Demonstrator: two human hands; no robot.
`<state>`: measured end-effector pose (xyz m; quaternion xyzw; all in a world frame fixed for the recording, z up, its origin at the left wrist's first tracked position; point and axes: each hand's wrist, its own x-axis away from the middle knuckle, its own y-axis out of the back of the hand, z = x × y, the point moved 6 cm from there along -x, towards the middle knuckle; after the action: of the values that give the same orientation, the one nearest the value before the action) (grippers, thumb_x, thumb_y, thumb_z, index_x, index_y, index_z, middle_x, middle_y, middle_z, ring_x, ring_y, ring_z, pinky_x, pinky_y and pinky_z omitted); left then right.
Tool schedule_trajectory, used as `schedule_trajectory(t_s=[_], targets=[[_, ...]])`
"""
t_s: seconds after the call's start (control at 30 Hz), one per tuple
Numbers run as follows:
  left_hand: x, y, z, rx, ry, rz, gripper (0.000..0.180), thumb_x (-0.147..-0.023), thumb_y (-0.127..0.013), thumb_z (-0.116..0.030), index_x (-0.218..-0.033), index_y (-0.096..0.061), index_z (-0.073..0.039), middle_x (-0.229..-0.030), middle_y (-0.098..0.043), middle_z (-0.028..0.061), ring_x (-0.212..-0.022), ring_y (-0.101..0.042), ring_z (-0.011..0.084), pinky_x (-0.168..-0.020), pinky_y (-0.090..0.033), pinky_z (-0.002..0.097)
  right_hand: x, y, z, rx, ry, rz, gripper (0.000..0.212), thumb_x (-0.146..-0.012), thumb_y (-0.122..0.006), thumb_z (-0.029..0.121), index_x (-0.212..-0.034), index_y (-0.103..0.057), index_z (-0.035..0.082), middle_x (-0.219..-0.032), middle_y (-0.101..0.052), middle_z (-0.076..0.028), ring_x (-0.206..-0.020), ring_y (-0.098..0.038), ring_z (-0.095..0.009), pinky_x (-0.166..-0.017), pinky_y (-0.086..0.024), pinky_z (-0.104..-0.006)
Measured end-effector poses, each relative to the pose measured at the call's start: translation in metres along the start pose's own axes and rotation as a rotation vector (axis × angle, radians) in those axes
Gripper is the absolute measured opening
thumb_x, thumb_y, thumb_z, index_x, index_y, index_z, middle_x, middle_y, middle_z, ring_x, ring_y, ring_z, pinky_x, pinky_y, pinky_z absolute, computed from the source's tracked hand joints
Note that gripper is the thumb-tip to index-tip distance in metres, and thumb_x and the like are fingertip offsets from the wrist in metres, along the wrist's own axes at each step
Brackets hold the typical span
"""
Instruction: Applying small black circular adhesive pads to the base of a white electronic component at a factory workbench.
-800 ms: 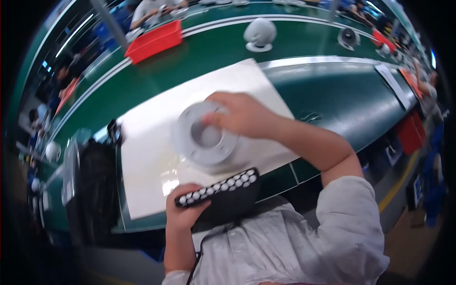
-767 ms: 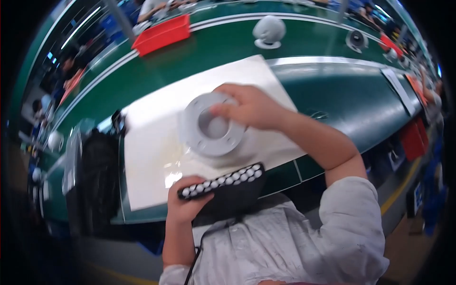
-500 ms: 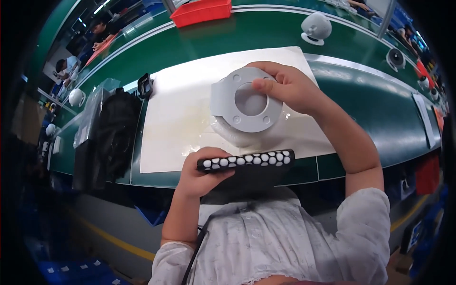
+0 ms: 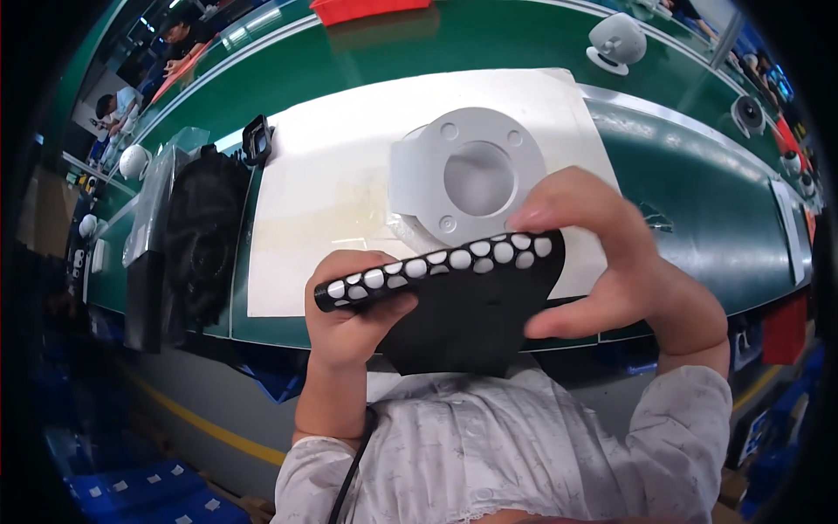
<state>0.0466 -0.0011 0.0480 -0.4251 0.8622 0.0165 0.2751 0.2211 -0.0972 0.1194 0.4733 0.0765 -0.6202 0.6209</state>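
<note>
My left hand is closed on the left end of a bent black sheet, thumb below and fingers above. Rows of round white pads line its upturned edge. My right hand, slightly blurred, has thumb and fingers spread apart around the sheet's right end. Its upper fingertips are at that edge; whether they touch it I cannot tell. Just beyond the sheet lies a pale grey ring-shaped part with a large round hole, small round recesses and a flat tab on its left. The sheet hides its near rim.
Under the ring part is a white board on the green bench. Black cloth and plastic-wrapped items lie left. A white rounded device and a red bin stand at the back. Other people sit far left and right.
My right hand has let go of the ring part and come down to the sheet's right end. The sheet has risen at its right end and shows more of its black face. The view has shifted.
</note>
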Motion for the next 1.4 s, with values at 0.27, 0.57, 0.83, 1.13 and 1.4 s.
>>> schedule_trajectory(t_s=[0.27,0.57,0.83,1.13,1.4], targets=[[0.008,-0.001,0.005,0.071,0.07,-0.15,0.024,-0.063,-0.07,0.004,-0.079,-0.053,0.003,-0.069,-0.056,0.0049,-0.059,-0.05,0.0073,-0.051,-0.039,0.0184,0.012,-0.013,-0.018,-0.133,-0.217,-0.081,0.04,-0.071,-0.063,0.0,-0.107,-0.047,0.005,-0.092,-0.055,-0.005,-0.072,-0.055,-0.014,-0.06,-0.045,-0.0246],[0.015,0.008,0.003,-0.001,0.077,-0.231,0.027,-0.063,-0.074,-0.003,-0.083,-0.057,0.004,-0.065,-0.057,0.0021,-0.057,-0.049,0.006,-0.052,-0.039,0.0169,0.011,-0.004,-0.021,-0.271,-0.528,-0.025,0.028,-0.072,-0.063,0.001,-0.098,-0.051,0.004,-0.089,-0.057,-0.005,-0.074,-0.056,-0.012,-0.061,-0.045,-0.0233],[0.011,-0.001,-0.005,-0.101,0.074,-0.176,0.02,-0.062,-0.073,0.0,-0.075,-0.058,0.003,-0.063,-0.055,0.0026,-0.056,-0.047,0.0065,-0.05,-0.036,0.0178,-0.004,-0.003,0.013,0.377,0.122,-0.009,0.031,-0.063,-0.063,-0.008,-0.088,-0.051,0.006,-0.088,-0.058,-0.011,-0.081,-0.054,-0.027,-0.071,-0.042,-0.0352],[0.01,-0.012,-0.003,-0.218,0.086,-0.054,0.015,-0.062,-0.069,0.006,-0.065,-0.055,0.002,-0.055,-0.049,0.0023,-0.05,-0.043,0.0072,-0.045,-0.032,0.0201,0.002,-0.015,0.009,0.111,0.178,0.014,0.062,-0.066,-0.057,-0.013,-0.115,-0.031,0.014,-0.085,-0.052,-0.01,-0.074,-0.054,-0.027,-0.066,-0.041,-0.0359],[0.008,-0.019,-0.001,-0.297,0.054,-0.054,0.019,-0.058,-0.071,0.005,-0.062,-0.053,0.0,-0.054,-0.05,0.0053,-0.046,-0.045,0.0112,-0.044,-0.033,0.0215,0.001,-0.016,0.017,0.215,0.191,0.015,0.079,-0.063,-0.056,-0.016,-0.129,-0.021,0.01,-0.092,-0.047,-0.011,-0.071,-0.053,-0.02,-0.055,-0.043,-0.0274]])
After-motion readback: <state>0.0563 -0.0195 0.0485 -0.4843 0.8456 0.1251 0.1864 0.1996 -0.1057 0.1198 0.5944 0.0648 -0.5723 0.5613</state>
